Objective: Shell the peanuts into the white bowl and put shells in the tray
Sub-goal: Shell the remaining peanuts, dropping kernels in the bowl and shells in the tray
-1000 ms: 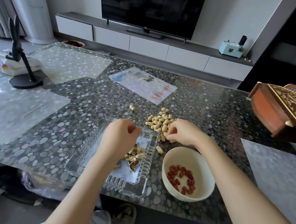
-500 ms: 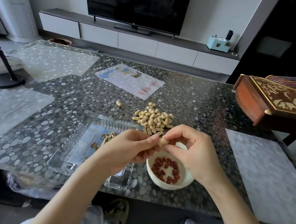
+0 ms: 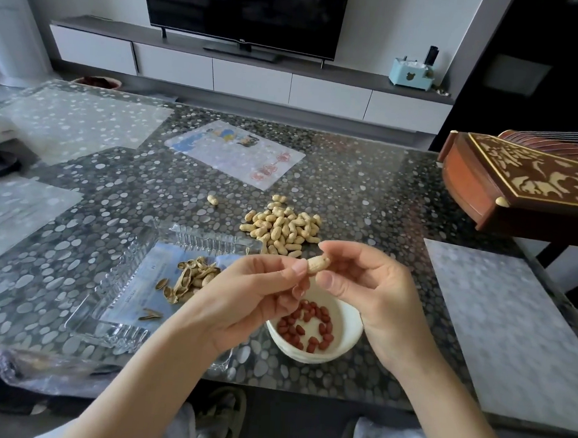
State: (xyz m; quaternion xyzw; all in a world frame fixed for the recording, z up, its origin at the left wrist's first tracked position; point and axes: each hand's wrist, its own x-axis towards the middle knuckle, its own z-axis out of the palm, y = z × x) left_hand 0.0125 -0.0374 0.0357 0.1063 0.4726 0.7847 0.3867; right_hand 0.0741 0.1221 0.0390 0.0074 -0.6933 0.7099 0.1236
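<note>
Two hands meet over the near edge of the table [image 3: 368, 190], both on one unshelled peanut [image 3: 318, 264]. L = left hand [image 3: 251, 295], R = right hand [image 3: 371, 293]. L pinches the nut's left end btwn thumb and forefinger, other fingers curled under. R's thumb and forefinger close round the right end. The nut's shell is pale tan, ridged and waisted. Its long axis runs approx 8 to 2 o'clock, right end slightly higher, and it's held just above the far rim of the white bowl [image 3: 348, 332].

The bowl is round, smooth and matte, w/ glossy red-brown kernels [image 3: 307, 326] in a loose ring on its floor. At the bowl's 9 o'clock sits the tray [image 3: 112, 275]: clear rectangular glass or plastic, ribbed walls. It holds split shells [image 3: 191, 277], curled and papery, heaped toward its right side, w/ a few slivers nearer the front.

At the bowl's 12 o'clock is a pile of whole peanuts [image 3: 281, 228]. One stray nut [image 3: 212, 199] lies at the pile's 10 o'clock, apart from it. The tabletop is dark, glossy and pebble-patterned.

At 2 o'clock a carved wooden box-like instrument [image 3: 522, 187] w/ gold inlay overhangs the table edge.
</note>
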